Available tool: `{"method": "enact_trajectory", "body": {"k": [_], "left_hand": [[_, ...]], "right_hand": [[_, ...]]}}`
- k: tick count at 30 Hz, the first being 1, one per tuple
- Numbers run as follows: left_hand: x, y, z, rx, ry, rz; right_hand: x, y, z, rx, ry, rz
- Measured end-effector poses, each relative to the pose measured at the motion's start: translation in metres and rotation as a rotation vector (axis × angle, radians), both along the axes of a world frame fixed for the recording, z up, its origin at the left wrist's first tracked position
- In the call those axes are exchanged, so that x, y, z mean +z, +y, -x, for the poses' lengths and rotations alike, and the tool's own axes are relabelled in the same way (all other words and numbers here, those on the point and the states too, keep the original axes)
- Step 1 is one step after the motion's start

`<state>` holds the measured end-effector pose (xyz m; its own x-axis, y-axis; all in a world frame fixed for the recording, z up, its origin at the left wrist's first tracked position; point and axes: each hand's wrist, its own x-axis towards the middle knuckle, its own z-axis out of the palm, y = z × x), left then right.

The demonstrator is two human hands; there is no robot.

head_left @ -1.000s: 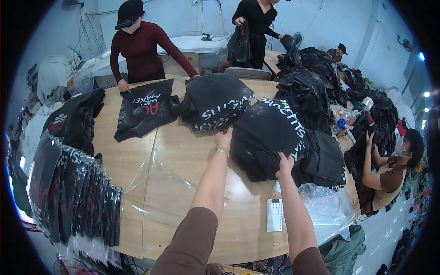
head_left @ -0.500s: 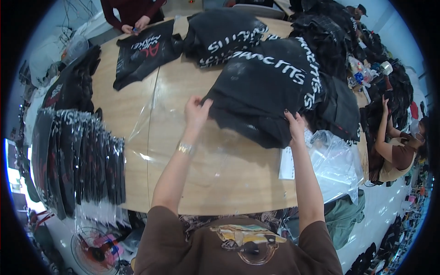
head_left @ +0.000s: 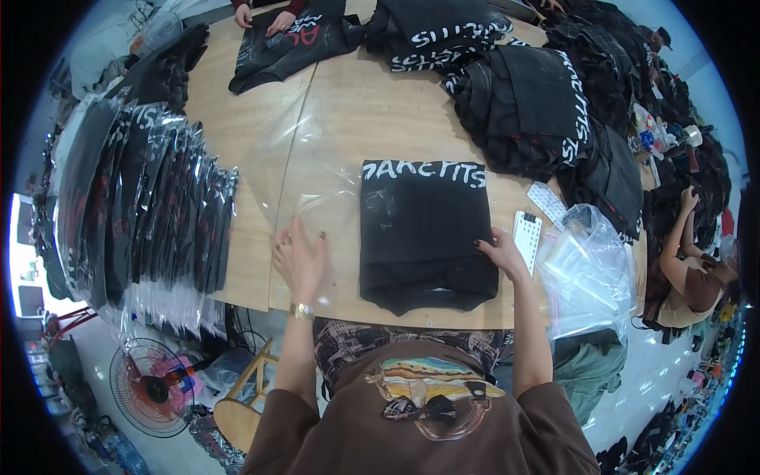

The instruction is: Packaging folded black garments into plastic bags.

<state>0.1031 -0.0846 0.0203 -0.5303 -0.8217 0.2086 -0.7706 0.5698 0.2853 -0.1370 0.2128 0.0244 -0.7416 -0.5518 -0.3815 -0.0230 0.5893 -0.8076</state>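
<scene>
A folded black garment (head_left: 427, 245) with white lettering along its far edge lies on the table in front of me. My right hand (head_left: 507, 257) is at its right edge, thumb and finger apart, the thumb reaching over the cloth. To the left, my left hand (head_left: 301, 260) is over a clear plastic bag (head_left: 305, 170), its fingers stretched and loosely spread. Whether it touches the film I cannot tell. A heap of similar black garments (head_left: 518, 103) stands beyond, to the right.
Bagged black garments (head_left: 158, 206) stand in a row at the left. Clear bags (head_left: 590, 273) and white cards (head_left: 527, 237) lie on the right of the table (head_left: 317, 119). Another person's hands (head_left: 277, 24) touch a shirt at the far side. A fan (head_left: 152, 388) stands lower left.
The black garment has come off the heap and down onto the table near me. My left hand has let go of it and moved left and nearer; my view has shifted.
</scene>
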Motion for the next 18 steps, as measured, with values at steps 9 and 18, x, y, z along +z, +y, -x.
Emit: {"method": "enact_trajectory", "body": {"k": [9, 18], "left_hand": [[-0.001, -0.090, 0.042, 0.162, -0.002, 0.069], [-0.013, -0.086, 0.033, 0.072, -0.234, -0.062]], "right_hand": [[0.037, -0.108, -0.038, 0.278, 1.133, -0.044], [0.006, -0.157, -0.122, 0.712, 0.900, -0.053]]}}
